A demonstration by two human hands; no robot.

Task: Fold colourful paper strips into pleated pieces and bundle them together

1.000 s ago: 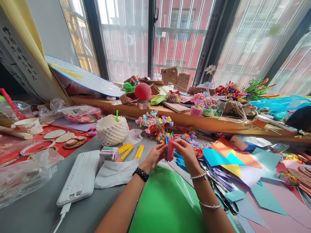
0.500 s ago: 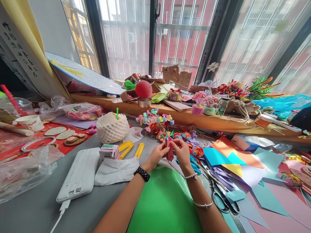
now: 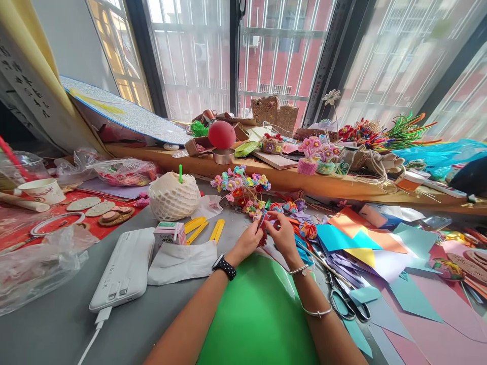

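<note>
A small folded paper piece [image 3: 263, 221], blue and pinkish red, is pinched between my two hands above the far end of a glossy green surface [image 3: 262, 309]. My left hand [image 3: 248, 242] grips its left side, thumb and fingers pressed together. From the right, my right hand [image 3: 283, 237] holds the piece with thumb and curled fingers. Much of the paper is hidden behind the fingers. Just beyond stands a bunch of small colourful flowers [image 3: 239, 185]. Folded orange-and-blue paper pieces [image 3: 307, 230] lie to the right of my right hand.
Scissors [image 3: 344, 303] and coloured paper sheets [image 3: 416, 296] cover the right side. On the left are a white power bank [image 3: 124, 268] with a cable, a small carton [image 3: 170, 233], a netted coconut [image 3: 174, 196] and yellow folded strips [image 3: 216, 231]. A cluttered wooden ledge [image 3: 262, 175] runs behind.
My right hand's fingers have curled closer over the paper piece, and less of its pinkish-red face shows. The whole view has shifted slightly.
</note>
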